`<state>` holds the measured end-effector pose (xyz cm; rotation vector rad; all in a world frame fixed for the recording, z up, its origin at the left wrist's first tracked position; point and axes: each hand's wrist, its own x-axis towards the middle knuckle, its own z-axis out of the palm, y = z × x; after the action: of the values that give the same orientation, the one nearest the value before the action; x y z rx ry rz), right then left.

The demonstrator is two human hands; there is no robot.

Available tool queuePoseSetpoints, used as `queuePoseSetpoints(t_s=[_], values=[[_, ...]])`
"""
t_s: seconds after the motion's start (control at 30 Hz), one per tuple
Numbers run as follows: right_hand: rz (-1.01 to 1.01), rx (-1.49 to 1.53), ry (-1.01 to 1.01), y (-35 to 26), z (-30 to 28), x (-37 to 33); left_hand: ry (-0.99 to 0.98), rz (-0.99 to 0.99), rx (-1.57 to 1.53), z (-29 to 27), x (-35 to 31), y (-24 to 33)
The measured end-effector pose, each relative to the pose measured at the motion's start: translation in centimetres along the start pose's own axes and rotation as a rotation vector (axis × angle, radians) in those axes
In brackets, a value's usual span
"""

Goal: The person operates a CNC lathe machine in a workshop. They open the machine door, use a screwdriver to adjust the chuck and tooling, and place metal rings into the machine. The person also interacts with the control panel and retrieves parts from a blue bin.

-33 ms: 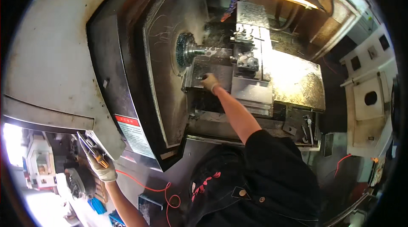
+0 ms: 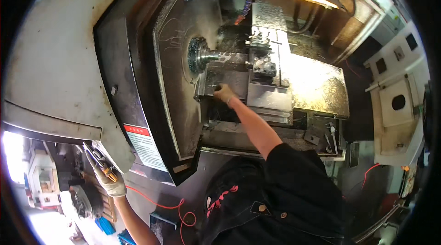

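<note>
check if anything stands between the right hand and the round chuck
Nothing visible stands between the right hand and the round chuck, which lies beyond it to the left; the dark metal cover seems to lie beneath that gap, not across it.

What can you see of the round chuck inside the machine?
The chuck is disc-shaped, with a dark, rough-looking outer part and brighter, shiny, metal-looking surfaces nearer its centre. It is mounted at the enclosure's left wall, its face toward the picture's right. A shiny cylinder projects from its middle toward the tool block. The right hand is below and right of it in the picture, apart. Whether it is turning cannot be told.
</note>
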<state>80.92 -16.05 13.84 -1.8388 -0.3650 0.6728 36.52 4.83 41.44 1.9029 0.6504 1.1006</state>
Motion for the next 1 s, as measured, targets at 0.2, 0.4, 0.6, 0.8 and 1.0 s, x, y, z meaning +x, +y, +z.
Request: queuePoseSetpoints(t_s=[0.2,0.4,0.6,0.8,1.0], values=[[0.300,-0.010,-0.231,-2.2,1.8,-13.2,0.116,0.421,0.700,1.8,-0.3,2.2],[0.174,0.241,-0.241,10.2,2.8,-16.5,0.043,0.091,0.122,3.6,0.2,1.3],[0.053,0.385,-0.204,0.5,-3.1,-21.6,0.043,0.061,0.181,4.1,-0.8,3.3],[-0.040,0.177,0.023,-13.4,-11.3,-19.4,0.085,0.030,0.144,4.1,-2.0,2.6],[-0.191,0.439,0.005,-19.5,-15.3,-18.0,0.180,-0.005,0.096,4.9,-5.4,6.1]])
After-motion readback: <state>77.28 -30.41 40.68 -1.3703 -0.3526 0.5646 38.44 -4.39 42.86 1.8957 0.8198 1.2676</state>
